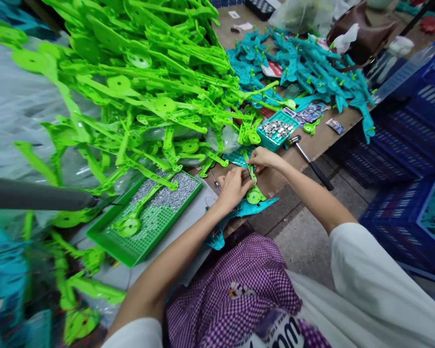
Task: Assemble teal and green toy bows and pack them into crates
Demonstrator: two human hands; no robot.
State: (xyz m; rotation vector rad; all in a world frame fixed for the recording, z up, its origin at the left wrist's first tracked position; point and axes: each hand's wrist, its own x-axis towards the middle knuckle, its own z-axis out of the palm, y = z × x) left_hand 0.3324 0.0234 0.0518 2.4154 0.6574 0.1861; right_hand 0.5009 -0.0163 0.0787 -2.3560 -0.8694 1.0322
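Near the table edge a long lime-green plastic part (254, 195) with a round disc end lies over a teal plastic part (255, 208). My left hand (234, 187) is closed at the green part's left side, its thumb against the arm just above the disc. The fingers of my right hand (264, 158) are pinched together at the upper stretch of the same green part; anything small between them is hidden. Just beyond stands a teal basket (296, 126) with silver round metal pieces (276, 128). A hammer (310, 159) lies to the right of my right hand.
A large heap of lime-green parts (159, 72) covers the left and back. Small metal pieces (183, 186) and one green part lie in a green tray (130, 258). Teal parts (304, 67) pile up at the back right, and blue crates (391, 217) stand on the floor.
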